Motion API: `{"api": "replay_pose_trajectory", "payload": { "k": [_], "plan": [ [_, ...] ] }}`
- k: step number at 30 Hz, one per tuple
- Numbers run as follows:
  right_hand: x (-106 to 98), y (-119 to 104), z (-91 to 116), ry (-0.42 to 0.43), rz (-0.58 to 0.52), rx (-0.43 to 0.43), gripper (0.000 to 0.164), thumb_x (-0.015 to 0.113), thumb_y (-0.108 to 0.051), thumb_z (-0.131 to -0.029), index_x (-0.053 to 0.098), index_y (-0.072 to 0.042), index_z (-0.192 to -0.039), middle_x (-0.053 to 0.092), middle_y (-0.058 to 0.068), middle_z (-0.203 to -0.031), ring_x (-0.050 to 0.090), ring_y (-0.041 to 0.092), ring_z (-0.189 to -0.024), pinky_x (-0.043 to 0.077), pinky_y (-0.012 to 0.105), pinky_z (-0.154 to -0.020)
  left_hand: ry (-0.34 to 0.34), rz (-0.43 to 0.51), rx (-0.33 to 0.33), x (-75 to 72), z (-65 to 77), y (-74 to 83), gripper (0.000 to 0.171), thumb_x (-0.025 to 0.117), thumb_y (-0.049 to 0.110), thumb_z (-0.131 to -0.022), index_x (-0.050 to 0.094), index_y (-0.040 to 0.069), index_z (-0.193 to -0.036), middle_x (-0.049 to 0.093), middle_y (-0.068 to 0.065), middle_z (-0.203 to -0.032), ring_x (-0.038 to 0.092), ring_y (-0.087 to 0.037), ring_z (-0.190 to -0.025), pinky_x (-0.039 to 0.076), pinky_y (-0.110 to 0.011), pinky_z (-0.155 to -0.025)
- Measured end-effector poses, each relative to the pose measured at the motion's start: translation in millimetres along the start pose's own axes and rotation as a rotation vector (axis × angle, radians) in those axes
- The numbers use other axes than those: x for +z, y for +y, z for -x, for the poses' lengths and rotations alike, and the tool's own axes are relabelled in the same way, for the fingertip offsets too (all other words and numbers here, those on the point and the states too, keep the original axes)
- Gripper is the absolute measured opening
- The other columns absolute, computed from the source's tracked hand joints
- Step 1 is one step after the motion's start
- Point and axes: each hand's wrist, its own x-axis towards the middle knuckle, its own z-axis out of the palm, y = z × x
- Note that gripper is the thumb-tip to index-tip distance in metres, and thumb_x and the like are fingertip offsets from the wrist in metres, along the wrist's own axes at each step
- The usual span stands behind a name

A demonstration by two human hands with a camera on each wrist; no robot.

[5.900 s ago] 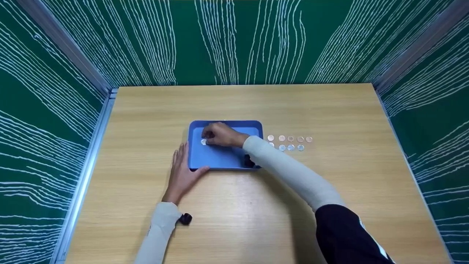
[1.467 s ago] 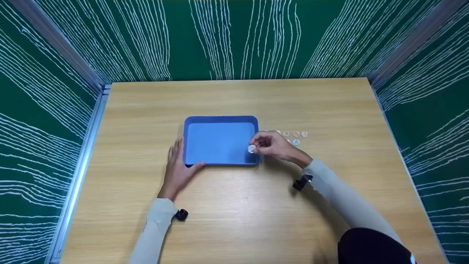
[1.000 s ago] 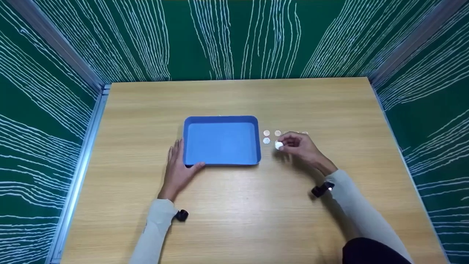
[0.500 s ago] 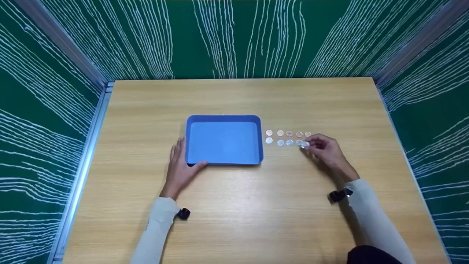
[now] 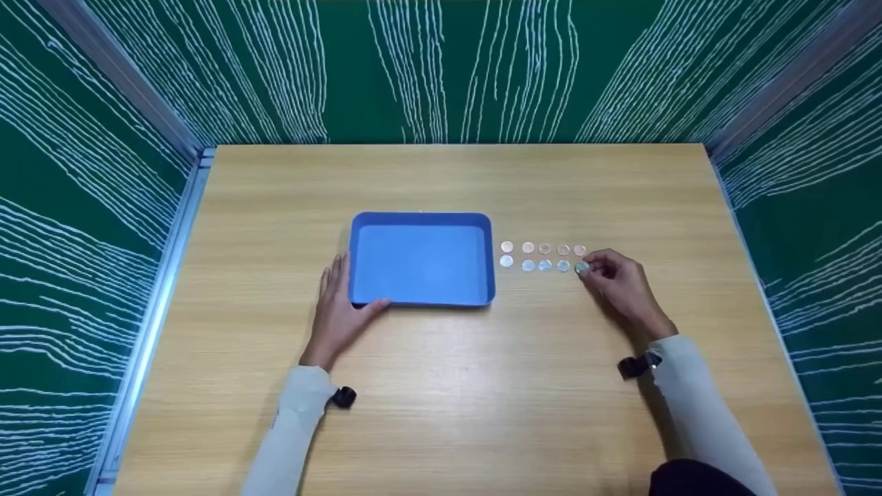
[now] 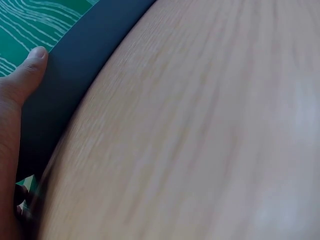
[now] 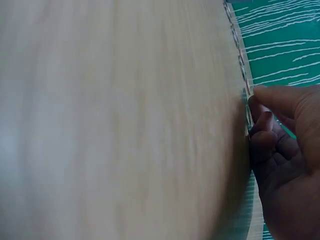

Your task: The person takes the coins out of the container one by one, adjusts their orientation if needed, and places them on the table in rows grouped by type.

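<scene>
My right hand (image 5: 623,281) pinches a silvery coin (image 5: 582,266) between thumb and fingertips at the right end of the nearer row. In the right wrist view the right hand (image 7: 287,150) has its fingertips low at the tabletop. Several silvery coins (image 5: 545,265) form that row, and a row of coppery coins (image 5: 544,249) lies just behind it. To their left stands a shallow blue tray (image 5: 422,300) with nothing in it. My left hand (image 5: 337,313) rests at its near left corner, fingers straight along the side, thumb on the near rim.
The wooden table (image 5: 441,399) carries the tray and coins. Green panels (image 5: 455,69) with wavy white lines enclose it at the back and sides. A small black camera (image 5: 343,397) sits on the left wrist, another camera (image 5: 637,365) on the right.
Several seconds ago the right hand had a silvery coin inside the tray. It carried the coin right, out past the tray, to the end of the nearer row. The left hand stayed at the tray.
</scene>
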Motion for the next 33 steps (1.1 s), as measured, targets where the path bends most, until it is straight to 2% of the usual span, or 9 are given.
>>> {"api": "replay_pose_trajectory", "payload": {
  "k": [7, 14, 24, 33],
  "plan": [
    [5, 8, -8, 0.039, 0.047, -0.024, 0.020, 0.080, -0.002, -0.100, 0.077, 0.002, -0.119, 0.072, 0.016, -0.098, 0.061, 0.011, -0.084, 0.048, 0.013, -0.069, -0.011, 0.005, -0.015, -2.1, -6.0, -0.8, 0.125, 0.083, 0.070, -0.089, 0.009, 0.025, -0.180, 0.006, -0.009, -0.186, 0.002, -0.042, -0.170, 0.013, -0.074, -0.131],
    [9, 8, -12, 0.076, 0.066, -0.050, 0.022, 0.079, 0.003, -0.099, 0.077, 0.005, -0.121, 0.070, 0.017, -0.101, 0.059, 0.012, -0.085, 0.047, 0.012, -0.069, -0.006, 0.008, -0.010, -2.1, -10.2, 0.2, 0.124, 0.082, 0.071, -0.089, 0.010, 0.026, -0.180, 0.006, -0.009, -0.186, 0.002, -0.042, -0.170, 0.012, -0.075, -0.130],
    [12, 9, -11, 0.087, 0.076, -0.073, 0.022, 0.079, 0.003, -0.098, 0.079, 0.005, -0.120, 0.068, 0.018, -0.099, 0.057, 0.012, -0.084, 0.045, 0.012, -0.069, 0.004, 0.010, 0.006, -2.8, -2.5, -2.5, 0.125, 0.081, 0.072, -0.089, 0.012, 0.020, -0.179, 0.009, -0.013, -0.185, 0.003, -0.044, -0.169, 0.015, -0.071, -0.132],
    [12, 7, 0, 0.108, 0.103, -0.066, 0.024, 0.080, 0.004, -0.096, 0.079, 0.005, -0.121, 0.067, 0.015, -0.098, 0.057, 0.012, -0.085, 0.044, 0.012, -0.070, -0.010, 0.004, -0.002, -1.6, 0.6, -0.3, 0.127, 0.080, 0.075, -0.087, 0.012, 0.021, -0.179, 0.008, -0.011, -0.185, 0.003, -0.045, -0.169, 0.013, -0.075, -0.130]
  ]
}}
